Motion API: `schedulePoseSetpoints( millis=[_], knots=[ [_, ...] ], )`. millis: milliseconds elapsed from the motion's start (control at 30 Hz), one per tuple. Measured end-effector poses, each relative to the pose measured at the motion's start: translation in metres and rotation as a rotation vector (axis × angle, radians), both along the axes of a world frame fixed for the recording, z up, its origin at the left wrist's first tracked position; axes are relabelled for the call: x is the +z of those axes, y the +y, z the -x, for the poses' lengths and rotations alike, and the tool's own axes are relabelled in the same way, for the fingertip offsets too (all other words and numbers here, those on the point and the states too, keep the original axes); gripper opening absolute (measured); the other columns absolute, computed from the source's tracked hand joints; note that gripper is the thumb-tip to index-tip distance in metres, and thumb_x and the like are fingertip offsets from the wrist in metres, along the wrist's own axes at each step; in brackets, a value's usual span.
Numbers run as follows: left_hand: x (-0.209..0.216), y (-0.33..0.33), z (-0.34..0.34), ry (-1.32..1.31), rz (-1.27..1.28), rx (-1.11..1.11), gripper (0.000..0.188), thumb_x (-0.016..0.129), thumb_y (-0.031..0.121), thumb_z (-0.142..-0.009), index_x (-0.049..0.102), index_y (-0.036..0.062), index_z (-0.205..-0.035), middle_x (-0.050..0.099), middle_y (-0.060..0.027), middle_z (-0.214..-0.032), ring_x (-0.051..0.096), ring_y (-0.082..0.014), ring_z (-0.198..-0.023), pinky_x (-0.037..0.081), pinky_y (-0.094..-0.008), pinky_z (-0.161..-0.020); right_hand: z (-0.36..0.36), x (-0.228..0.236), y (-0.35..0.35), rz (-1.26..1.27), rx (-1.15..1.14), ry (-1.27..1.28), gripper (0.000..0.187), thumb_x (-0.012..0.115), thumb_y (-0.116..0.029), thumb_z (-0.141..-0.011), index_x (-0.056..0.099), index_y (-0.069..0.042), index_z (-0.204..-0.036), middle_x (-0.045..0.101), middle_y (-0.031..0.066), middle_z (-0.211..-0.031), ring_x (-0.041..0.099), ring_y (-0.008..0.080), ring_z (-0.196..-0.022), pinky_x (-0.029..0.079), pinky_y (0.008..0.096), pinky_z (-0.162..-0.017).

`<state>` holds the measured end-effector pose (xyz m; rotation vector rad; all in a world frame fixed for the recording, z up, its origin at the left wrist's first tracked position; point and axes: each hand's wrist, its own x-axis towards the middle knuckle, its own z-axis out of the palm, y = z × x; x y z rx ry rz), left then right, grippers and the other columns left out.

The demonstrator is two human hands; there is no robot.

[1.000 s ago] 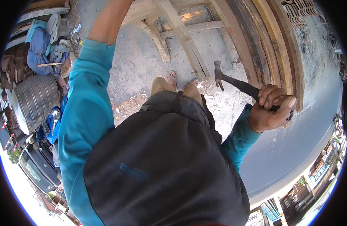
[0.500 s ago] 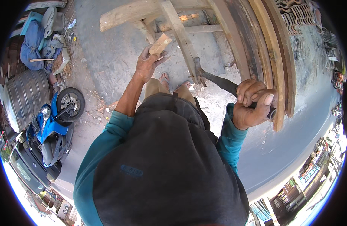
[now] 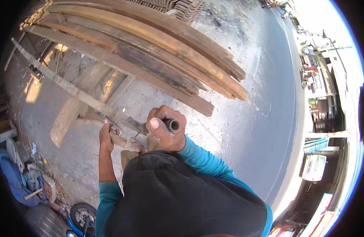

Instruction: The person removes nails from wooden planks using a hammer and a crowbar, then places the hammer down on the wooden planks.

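Long boards (image 3: 150,43) sweep above the narrow beam (image 3: 85,96); at that beam's right end, the right hand (image 3: 169,136) wraps tight round a tool handle (image 3: 174,125); just below the beam, the left hand (image 3: 105,139) clasps a small wood block (image 3: 118,141)!

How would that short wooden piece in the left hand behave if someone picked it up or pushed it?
The short wooden piece is probably stiff, since it looks like solid cut timber. It is likely fairly light, being small enough for the left hand alone to hold. Its flat, straight-edged face suggests sliding rather than rolling.
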<state>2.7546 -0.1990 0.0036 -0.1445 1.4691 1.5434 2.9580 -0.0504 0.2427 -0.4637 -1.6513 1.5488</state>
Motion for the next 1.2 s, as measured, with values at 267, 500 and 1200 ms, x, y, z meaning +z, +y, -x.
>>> schedulePoseSetpoints(
  millis=[267,500,1200],
  knots=[
    [-0.055,0.026,0.011,-0.189,-0.198,-0.166,0.072,0.049,0.064,-0.097,0.051,0.0047,-0.136,0.063,-0.0049,-0.11,0.058,-0.0116,-0.082,0.047,-0.0272,-0.066,-0.024,0.017,-0.002,0.033,0.011,-0.138,0.023,0.063,-0.024,-0.097,0.059,-0.003,-0.087,0.055,0.0028,-0.073,0.048,0.0096,-0.064,0.038,0.0283,-0.057],
    [-0.053,0.037,0.008,-0.161,-0.29,-0.196,0.062,0.063,0.059,-0.089,0.055,0.0143,-0.132,0.064,-0.0034,-0.121,0.057,-0.0126,-0.085,0.045,-0.0292,-0.068,-0.021,0.0,-0.008,0.111,-0.075,-0.062,0.026,0.061,-0.022,-0.098,0.054,-0.003,-0.082,0.055,0.0033,-0.067,0.049,0.01,-0.061,0.039,0.0288,-0.055],
    [0.004,0.072,-0.003,0.206,0.273,-0.153,0.099,0.072,0.067,-0.07,0.057,-0.0164,-0.121,0.066,-0.0208,-0.106,0.065,-0.0282,-0.086,0.053,-0.0415,-0.075,0.023,0.012,-0.008,-0.081,0.089,0.36,0.029,0.058,-0.015,-0.098,0.046,-0.001,-0.076,0.049,0.0082,-0.055,0.046,0.0157,-0.044,0.04,0.0315,-0.042]
  ],
)
